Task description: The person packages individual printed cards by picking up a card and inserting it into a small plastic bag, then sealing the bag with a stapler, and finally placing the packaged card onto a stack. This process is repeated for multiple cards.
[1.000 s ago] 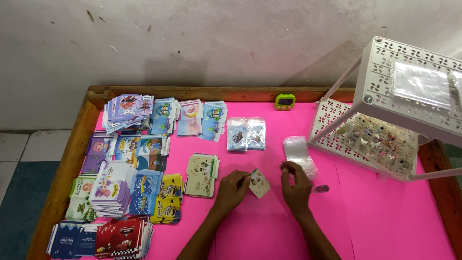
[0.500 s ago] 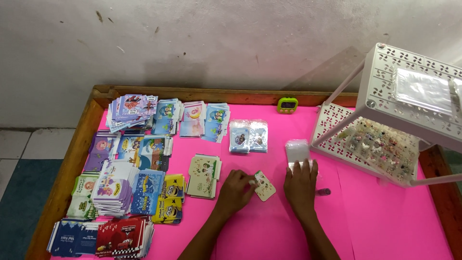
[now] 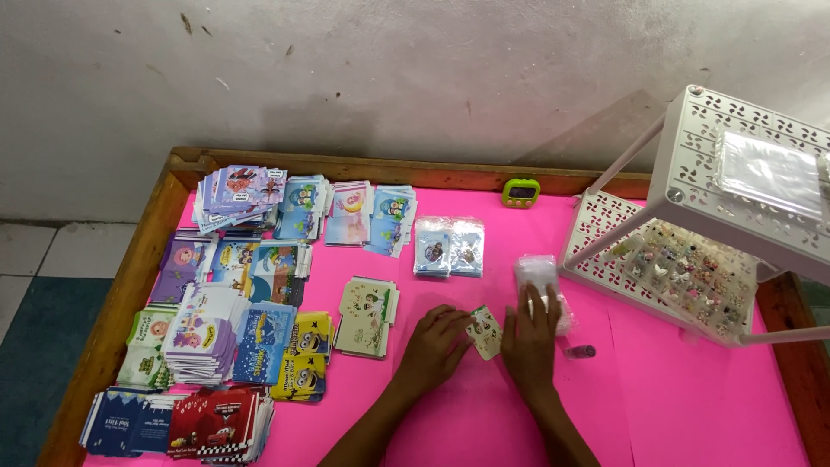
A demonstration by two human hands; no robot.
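- Two hands low in the head view, both resting on a pink table top [image 3: 674,406] framed by a wooden rim [image 3: 121,294].
- Left hand [image 3: 435,344] lying palm down, fingers loosely curled, fingertips pinching the left edge of a small printed card [image 3: 484,332].
- Right hand [image 3: 530,335] flat, fingers stretched out and close together, covering the card's right edge; fingertips reaching onto a stack of clear plastic sleeves [image 3: 538,275] just behind.
- Card tilted, lying on the pink surface between the two hands, touched by both.
- Small dark cylinder [image 3: 580,351] just right of the right hand, apart from it.
- Cream card stack [image 3: 367,316] near the left hand, not touching.
- Pair of pale blue packets [image 3: 449,246] behind the hands, well apart.
- Many stacks of coloured cartoon cards [image 3: 233,285] spread over the table's left half.
- Green digital timer [image 3: 521,192] standing against the far rim.
- White perforated plastic rack [image 3: 735,147] at right, clear bags on its top shelf, small trinkets [image 3: 683,268] on its lower shelf.
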